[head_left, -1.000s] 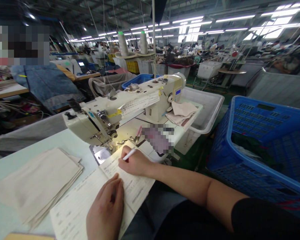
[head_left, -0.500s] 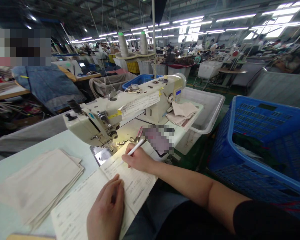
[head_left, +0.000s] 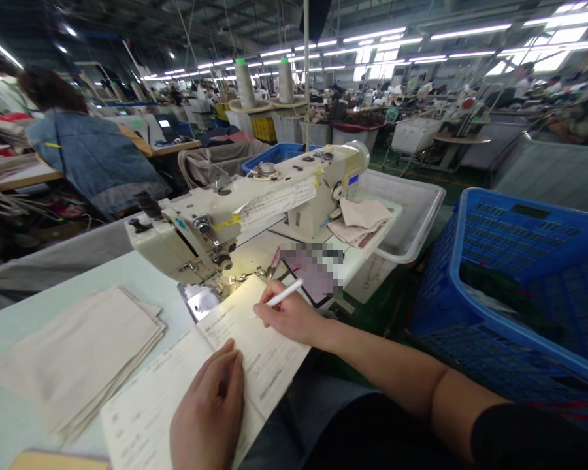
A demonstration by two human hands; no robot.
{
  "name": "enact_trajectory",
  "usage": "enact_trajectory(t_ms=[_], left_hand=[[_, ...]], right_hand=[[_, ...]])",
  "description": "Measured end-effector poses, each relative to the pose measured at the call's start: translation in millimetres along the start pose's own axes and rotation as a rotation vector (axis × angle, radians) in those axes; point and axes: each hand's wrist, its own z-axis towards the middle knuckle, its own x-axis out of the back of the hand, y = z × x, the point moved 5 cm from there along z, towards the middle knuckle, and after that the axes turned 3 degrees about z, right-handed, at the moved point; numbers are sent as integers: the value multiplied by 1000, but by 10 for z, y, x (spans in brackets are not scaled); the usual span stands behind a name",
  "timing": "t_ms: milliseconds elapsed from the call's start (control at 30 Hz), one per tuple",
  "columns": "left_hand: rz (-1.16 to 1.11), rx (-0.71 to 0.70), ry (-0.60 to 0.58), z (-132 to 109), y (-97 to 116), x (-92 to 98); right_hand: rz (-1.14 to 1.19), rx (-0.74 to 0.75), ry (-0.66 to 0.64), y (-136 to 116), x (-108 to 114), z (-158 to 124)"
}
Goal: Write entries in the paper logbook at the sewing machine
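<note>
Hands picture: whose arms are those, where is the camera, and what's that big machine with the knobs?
They're one person's own two bare hands, not a robot's. The camera sits on that person's head, looking forward and down, so you see nearly what they'd see. The big cream machine is a sewing machine, with two thread spools standing behind it. The right hand holds a white pen over an open notebook. The left hand rests on the notebook, holding nothing. On the pale table there's also a stack of light cloth. The writing is too blurry to read.
</note>
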Motion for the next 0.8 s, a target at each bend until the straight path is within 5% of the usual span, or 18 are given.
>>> enact_trajectory(t_ms=[300, 800], left_hand=[[16, -19, 1, 43, 56, 27], [47, -9, -18, 33, 69, 25]], right_hand=[[83, 53, -61, -237, -35, -242], [111, 5, 124, 88, 227, -200]])
